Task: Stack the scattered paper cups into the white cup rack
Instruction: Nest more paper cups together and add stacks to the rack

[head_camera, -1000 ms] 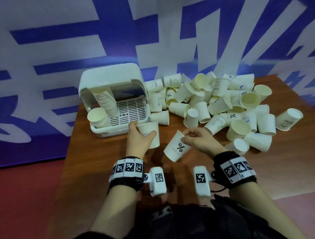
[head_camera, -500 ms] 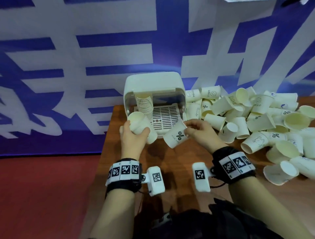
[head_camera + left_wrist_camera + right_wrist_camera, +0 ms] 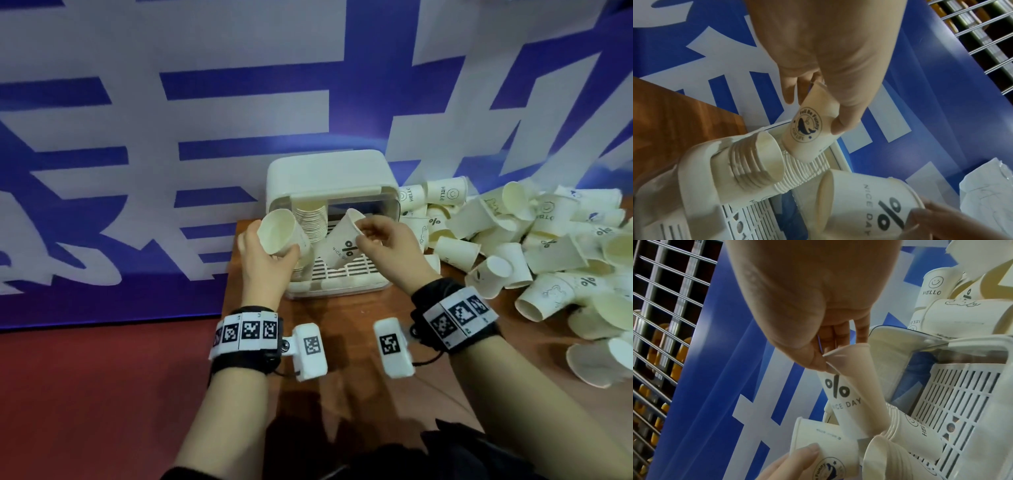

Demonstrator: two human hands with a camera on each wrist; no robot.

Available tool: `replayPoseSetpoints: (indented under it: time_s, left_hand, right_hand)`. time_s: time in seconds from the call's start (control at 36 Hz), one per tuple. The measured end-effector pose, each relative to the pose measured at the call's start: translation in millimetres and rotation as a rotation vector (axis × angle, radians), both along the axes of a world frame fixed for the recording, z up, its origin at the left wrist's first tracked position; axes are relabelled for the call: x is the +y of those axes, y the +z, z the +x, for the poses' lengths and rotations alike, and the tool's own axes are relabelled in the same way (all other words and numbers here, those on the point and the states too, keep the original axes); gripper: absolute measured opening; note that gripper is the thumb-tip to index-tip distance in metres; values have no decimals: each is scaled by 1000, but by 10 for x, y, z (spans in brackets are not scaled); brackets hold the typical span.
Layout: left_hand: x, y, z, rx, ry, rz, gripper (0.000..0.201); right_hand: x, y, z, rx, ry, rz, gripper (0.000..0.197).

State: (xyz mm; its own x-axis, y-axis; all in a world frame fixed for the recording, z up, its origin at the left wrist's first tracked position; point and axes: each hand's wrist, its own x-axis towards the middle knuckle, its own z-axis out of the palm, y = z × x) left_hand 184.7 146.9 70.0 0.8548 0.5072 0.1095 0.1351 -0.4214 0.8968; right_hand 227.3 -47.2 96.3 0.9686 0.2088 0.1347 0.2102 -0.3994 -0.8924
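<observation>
The white cup rack [image 3: 329,174] stands open at the table's far left corner, with a long leaning stack of cups [image 3: 310,219] inside. My left hand [image 3: 267,263] grips a whale-logo cup [image 3: 279,233] on its side, mouth toward me, right by the rack's left stacks. In the left wrist view this cup [image 3: 807,128] has its base against the long stack [image 3: 803,172], beside a shorter stack [image 3: 756,164]. My right hand [image 3: 368,234] pinches the rim of a "% NICE DAY" cup [image 3: 342,246], base tilted down toward the stacks, over the rack's slotted tray [image 3: 962,394].
A big heap of loose paper cups [image 3: 534,246] covers the table's right side, up to the rack's right wall. Bare wooden table [image 3: 342,342] lies in front of the rack. A blue-and-white banner [image 3: 171,137] stands behind, with red floor [image 3: 102,394] past the left edge.
Both hands have carried their cups from the table in front up to the rack's left stacks. The % cup has tipped base-down over the tray.
</observation>
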Motion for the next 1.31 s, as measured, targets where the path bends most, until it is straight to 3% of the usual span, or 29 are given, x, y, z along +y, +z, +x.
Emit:
replayPoseSetpoints:
  time_s: [0.22, 0.47, 0.75, 0.92, 1.06, 1.14, 1.19, 1.31]
  left_hand:
    - [103, -184, 161, 70, -68, 81, 66]
    - [134, -489, 267, 122, -146, 128, 69]
    - [178, -678, 313, 230, -203, 131, 70]
    - [243, -703, 301, 293, -223, 49, 75]
    - [378, -705, 267, 358, -332, -78, 88]
    - [439, -690, 244, 278, -312, -174, 71]
    - [463, -673, 239, 201, -249, -183, 51]
    - [488, -645, 242, 69, -110, -265, 31]
  right_hand:
    - [99, -102, 109, -99, -25, 35, 18]
    - [280, -242, 146, -192, -143, 247, 18]
    - [465, -342, 223, -334, 118, -2, 16]
    - [557, -478, 274, -402, 288, -216, 19]
    - [594, -554, 322, -420, 324, -287, 22]
    - [615, -604, 327, -420, 345, -324, 23]
    - [628, -644, 330, -390, 354, -353, 21]
    - [652, -711, 309, -265, 365, -372, 23]
